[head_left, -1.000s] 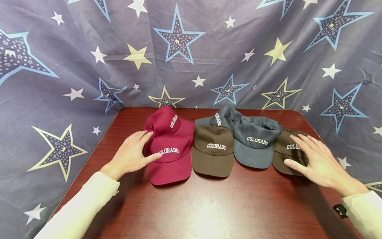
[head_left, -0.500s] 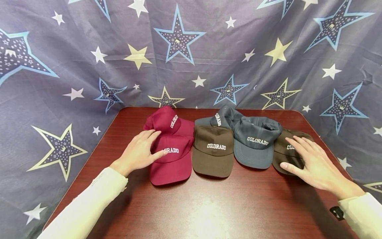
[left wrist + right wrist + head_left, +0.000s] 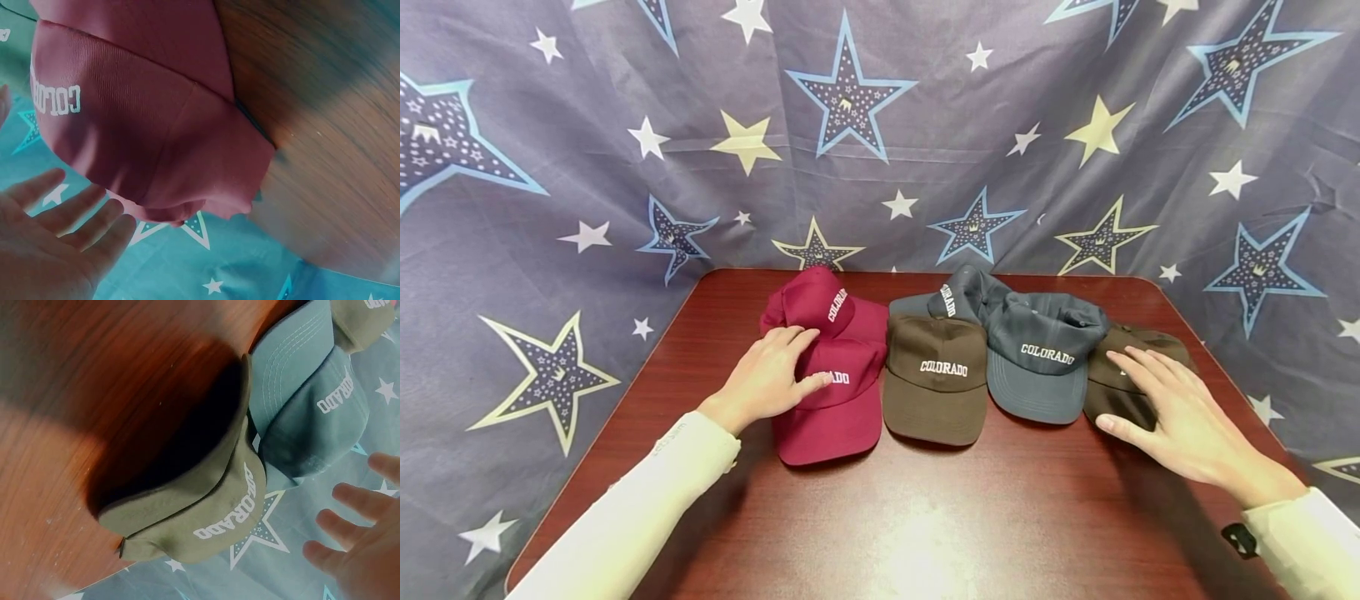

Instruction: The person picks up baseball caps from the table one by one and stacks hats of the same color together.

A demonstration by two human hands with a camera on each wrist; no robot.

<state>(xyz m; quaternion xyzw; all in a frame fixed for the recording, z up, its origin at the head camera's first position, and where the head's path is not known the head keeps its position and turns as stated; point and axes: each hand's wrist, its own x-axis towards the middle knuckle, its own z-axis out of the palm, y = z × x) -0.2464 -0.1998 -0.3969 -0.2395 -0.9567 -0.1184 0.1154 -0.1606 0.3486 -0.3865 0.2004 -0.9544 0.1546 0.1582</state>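
My left hand [image 3: 767, 377] hovers over the left side of the front maroon baseball cap [image 3: 835, 429], fingers spread, covering part of its white COLORADO lettering. In the left wrist view that hand [image 3: 65, 234] appears apart from the cap [image 3: 134, 131]. Behind it sits a second maroon cap [image 3: 808, 304]. Over on the right, my right hand [image 3: 1187, 417] is held above a brown cap [image 3: 1108, 387] and hides much of it. The right wrist view shows relaxed fingers [image 3: 347, 500] with nothing between them, clear of the brown cap [image 3: 206, 512].
Another brown cap [image 3: 935, 392] lies in the middle of the group. Beside and behind it are a front blue-grey cap [image 3: 1037, 367] and a rear blue-grey one [image 3: 977, 292]. A reddish wooden table [image 3: 1000, 517] carries them, before a star-patterned cloth [image 3: 925, 108].
My left hand has drifted right, further over the front maroon cap. My right hand has shifted slightly left and down over the brown cap. The caps stay where they were.
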